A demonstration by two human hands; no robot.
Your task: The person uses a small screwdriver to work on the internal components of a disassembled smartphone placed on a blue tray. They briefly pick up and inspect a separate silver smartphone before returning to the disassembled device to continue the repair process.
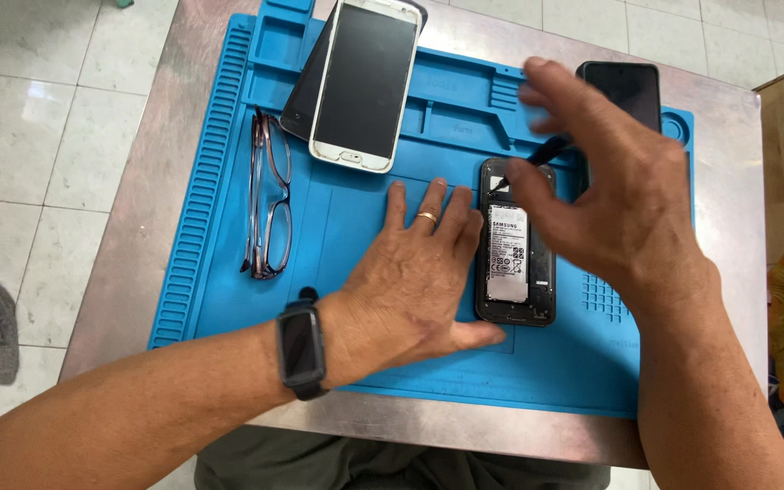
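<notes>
Blue mat (229, 181) on metal table (728, 181). Left hand (410, 281) flat, fingers spread, beside opened phone (515, 245) (battery exposed). Right hand (610, 191) pinches black tool (546, 152) over phone.

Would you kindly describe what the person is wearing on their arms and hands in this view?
Both forearms are bare, with no sleeves or gloves in view. The left hand has a thin gold-coloured ring on one finger, and its wrist carries a dark rectangular smartwatch on a black band. The right hand shows no ring, watch or other item.
</notes>
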